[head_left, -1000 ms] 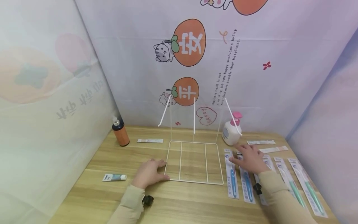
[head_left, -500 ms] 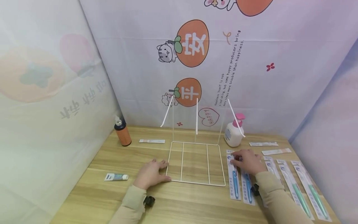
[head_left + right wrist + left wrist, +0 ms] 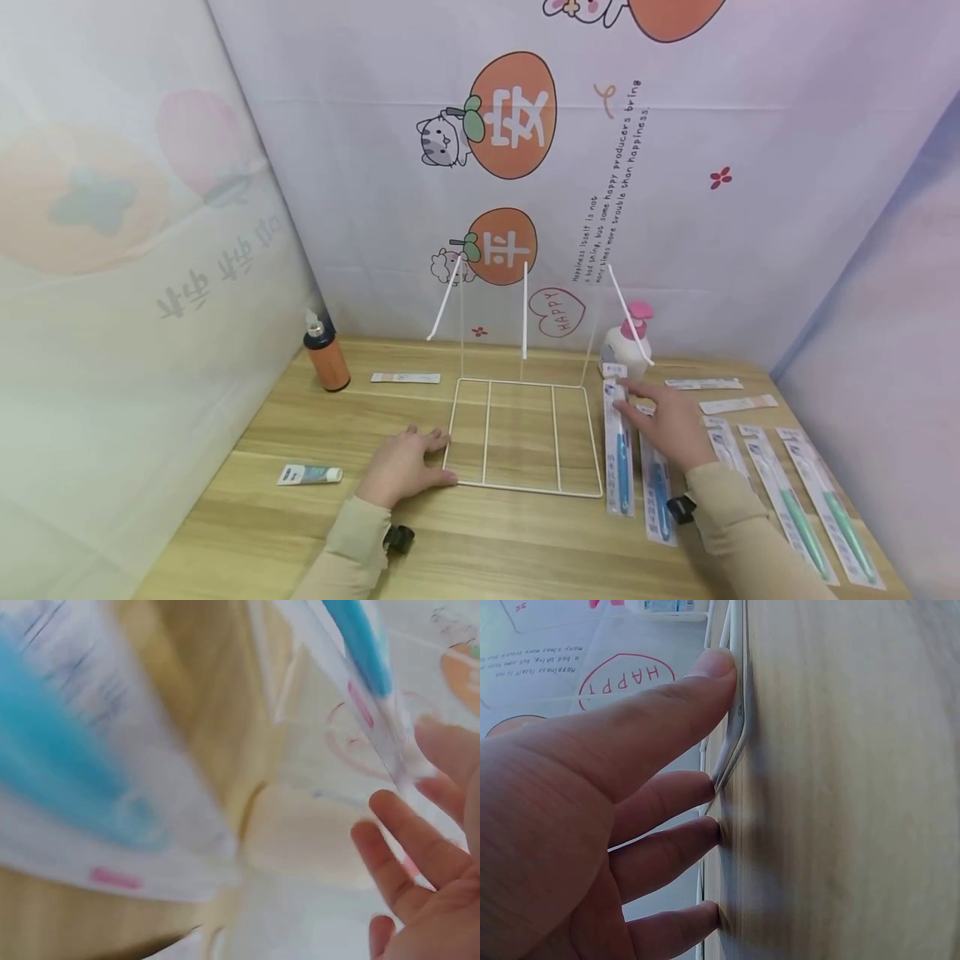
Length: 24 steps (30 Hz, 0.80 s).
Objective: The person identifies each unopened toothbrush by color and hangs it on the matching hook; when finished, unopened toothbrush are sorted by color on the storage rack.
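Observation:
My left hand (image 3: 405, 467) rests at the near left corner of a white wire rack (image 3: 525, 317) with three upright hooks. In the left wrist view its thumb presses the white base wire (image 3: 737, 697), and the other fingertips are at the table beside it. My right hand (image 3: 670, 421) pinches the top of a packaged blue toothbrush (image 3: 621, 458) between thumb and finger. This package is lifted and tilted in the right wrist view, its blue handle (image 3: 364, 652) upward. Another packaged blue toothbrush (image 3: 660, 500) lies right beside it, partly under the hand.
Several more packaged toothbrushes (image 3: 795, 517) lie at the right. A pink-topped white pump bottle (image 3: 626, 346) stands behind the right hand. Thin sachets (image 3: 738, 404) lie at the back right, another sachet (image 3: 405, 378) at the back. An orange pump bottle (image 3: 328, 367) and a small tube (image 3: 309, 475) are left.
My right hand has come left onto the leftmost toothbrush package, pinched its top and raised it off the table. The left hand stays at the rack's corner.

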Each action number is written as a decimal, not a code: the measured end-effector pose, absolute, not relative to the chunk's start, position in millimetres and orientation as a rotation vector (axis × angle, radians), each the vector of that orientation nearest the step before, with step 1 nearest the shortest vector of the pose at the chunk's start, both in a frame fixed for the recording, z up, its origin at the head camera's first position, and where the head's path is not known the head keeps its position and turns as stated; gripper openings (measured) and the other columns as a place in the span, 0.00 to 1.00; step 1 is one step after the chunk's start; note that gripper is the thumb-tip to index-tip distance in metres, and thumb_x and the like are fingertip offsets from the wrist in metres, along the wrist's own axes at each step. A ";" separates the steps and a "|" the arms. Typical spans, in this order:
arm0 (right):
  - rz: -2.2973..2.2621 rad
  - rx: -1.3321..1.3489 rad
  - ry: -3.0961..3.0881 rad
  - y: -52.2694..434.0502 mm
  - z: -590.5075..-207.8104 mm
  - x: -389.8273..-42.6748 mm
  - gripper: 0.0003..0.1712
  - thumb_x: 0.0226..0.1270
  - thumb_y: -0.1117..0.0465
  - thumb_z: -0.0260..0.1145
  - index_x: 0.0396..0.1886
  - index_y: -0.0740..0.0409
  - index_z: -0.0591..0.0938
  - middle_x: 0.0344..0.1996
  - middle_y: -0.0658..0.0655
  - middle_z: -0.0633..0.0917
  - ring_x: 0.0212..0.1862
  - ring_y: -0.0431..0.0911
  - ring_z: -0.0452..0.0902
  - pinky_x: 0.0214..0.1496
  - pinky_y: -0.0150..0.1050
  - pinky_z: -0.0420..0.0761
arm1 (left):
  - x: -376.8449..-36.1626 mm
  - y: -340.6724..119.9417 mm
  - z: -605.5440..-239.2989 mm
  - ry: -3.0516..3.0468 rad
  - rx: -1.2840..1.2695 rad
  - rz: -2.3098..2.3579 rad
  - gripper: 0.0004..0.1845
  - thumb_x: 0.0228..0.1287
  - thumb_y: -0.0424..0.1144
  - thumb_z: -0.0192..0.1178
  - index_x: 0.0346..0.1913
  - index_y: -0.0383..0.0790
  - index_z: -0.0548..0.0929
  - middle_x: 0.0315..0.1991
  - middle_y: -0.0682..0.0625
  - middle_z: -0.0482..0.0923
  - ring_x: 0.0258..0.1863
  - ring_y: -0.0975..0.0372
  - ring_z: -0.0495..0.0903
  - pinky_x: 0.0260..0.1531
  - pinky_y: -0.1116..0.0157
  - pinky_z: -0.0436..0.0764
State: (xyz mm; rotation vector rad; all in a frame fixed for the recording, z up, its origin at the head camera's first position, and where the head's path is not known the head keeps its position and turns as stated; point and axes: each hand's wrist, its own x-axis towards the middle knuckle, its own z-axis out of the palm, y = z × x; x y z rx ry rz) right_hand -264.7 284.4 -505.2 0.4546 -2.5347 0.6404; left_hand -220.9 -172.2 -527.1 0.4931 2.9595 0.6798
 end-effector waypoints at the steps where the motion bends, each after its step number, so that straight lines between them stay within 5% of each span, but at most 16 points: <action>1: 0.654 0.450 -2.518 280.0 -499.5 -261.5 0.23 0.68 0.55 0.80 0.61 0.54 0.90 0.40 0.61 0.93 0.30 0.55 0.85 0.31 0.50 0.80 | -220.5 -172.2 -526.9 2.960 0.492 0.676 0.39 0.58 0.63 0.79 0.69 0.49 0.86 0.71 0.49 0.80 0.75 0.32 0.68 0.69 0.33 0.72; 8: 0.653 0.568 -2.247 249.1 -462.6 -243.3 0.29 0.62 0.62 0.84 0.64 0.52 0.89 0.34 0.55 0.93 0.31 0.50 0.89 0.26 0.43 0.79 | -220.7 -172.0 -527.0 2.955 0.490 0.659 0.39 0.59 0.64 0.78 0.70 0.49 0.86 0.72 0.49 0.79 0.75 0.32 0.68 0.69 0.34 0.72; 16: 0.753 0.776 -1.853 199.5 -414.3 -216.1 0.26 0.78 0.43 0.71 0.58 0.59 0.91 0.37 0.55 0.92 0.28 0.47 0.87 0.30 0.33 0.82 | -221.8 -172.1 -528.4 2.955 0.487 0.656 0.39 0.59 0.65 0.77 0.70 0.50 0.86 0.72 0.50 0.79 0.76 0.32 0.68 0.70 0.35 0.72; 24: 0.856 0.931 -1.671 151.3 -374.3 -178.8 0.23 0.78 0.50 0.72 0.51 0.68 0.91 0.37 0.61 0.91 0.26 0.46 0.84 0.28 0.29 0.83 | -221.6 -172.8 -528.6 2.956 0.505 0.669 0.39 0.59 0.64 0.78 0.70 0.49 0.86 0.72 0.49 0.79 0.75 0.32 0.68 0.70 0.35 0.72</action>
